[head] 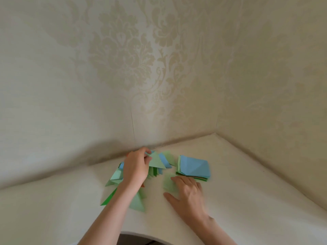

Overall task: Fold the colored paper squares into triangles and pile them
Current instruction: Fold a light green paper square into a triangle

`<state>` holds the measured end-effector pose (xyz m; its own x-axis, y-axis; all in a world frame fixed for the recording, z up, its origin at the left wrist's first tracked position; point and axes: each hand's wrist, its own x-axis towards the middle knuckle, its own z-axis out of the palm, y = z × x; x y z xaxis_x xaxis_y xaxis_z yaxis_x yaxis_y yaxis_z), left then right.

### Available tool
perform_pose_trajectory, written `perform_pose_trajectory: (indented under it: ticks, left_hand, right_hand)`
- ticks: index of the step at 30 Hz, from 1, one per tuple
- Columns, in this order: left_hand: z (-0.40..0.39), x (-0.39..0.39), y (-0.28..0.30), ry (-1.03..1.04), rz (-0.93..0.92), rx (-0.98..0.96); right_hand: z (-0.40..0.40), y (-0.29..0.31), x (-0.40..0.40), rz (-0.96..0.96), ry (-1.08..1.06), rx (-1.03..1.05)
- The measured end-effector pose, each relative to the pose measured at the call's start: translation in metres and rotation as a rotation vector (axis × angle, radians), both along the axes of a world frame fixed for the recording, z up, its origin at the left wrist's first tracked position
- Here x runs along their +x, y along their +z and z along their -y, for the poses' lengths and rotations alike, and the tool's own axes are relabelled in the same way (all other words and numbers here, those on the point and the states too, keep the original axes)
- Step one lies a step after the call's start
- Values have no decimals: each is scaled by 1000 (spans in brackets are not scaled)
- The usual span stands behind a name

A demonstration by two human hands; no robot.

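Note:
My left hand [135, 167] pinches a pale green folded triangle [156, 160] over the spread pile of green and blue triangles [116, 177]. More triangles of that pile lie under my forearm, down to a pale green one [138, 203]. My right hand [187, 193] lies with straight fingers on a blurred pale green paper square [169, 183] on the table. Just beyond it sits the stack of unfolded squares [193, 167], with a creased blue sheet on top.
The white table [247, 191] fits into a wall corner with patterned cream wallpaper [159, 68] close behind the papers. Its curved front edge [141, 233] is near my body.

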<state>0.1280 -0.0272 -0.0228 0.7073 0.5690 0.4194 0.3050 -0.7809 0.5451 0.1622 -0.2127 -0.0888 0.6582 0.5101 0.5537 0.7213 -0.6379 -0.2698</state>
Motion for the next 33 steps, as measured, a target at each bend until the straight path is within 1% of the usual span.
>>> perform_pose_trajectory:
  ticks: [4,8,11,12,14,17,19,21,23,26,29,33]
  left_hand:
    - [2,18,-10,-8,-47,3]
    - [6,27,-18,-23,-64,43]
    - [9,28,-16,-12,-112,168]
    - [10,27,-15,-12,-103,207]
    - [14,22,-12,-49,-28,223]
    - [30,8,-8,-165,84,159]
    - [48,-8,-12,-304,122,57]
    - [67,-25,-21,-468,71,-25]
    - [82,-39,-34,-543,17,-59]
    - [93,-48,-50,-515,3,-111]
    - [97,-49,-58,-480,4,-126]
    - [98,-48,-59,-458,18,-170]
  right_hand:
    - [6,-4,3,31,-47,-3]
    - [15,-5,1,40,-5,23]
    - [22,-4,-3,58,13,32]
    - [25,-3,-3,59,16,35]
    - [33,-2,-3,54,14,33]
    - [47,0,-3,21,8,30]
    - [56,1,-3,-13,2,26]
    - [62,2,-4,-65,3,19]
    - [66,1,-5,-103,10,-1]
    - [68,0,-7,-157,38,0]
    - [69,-2,-5,-222,68,79]
    - [68,-8,-3,-231,54,160]
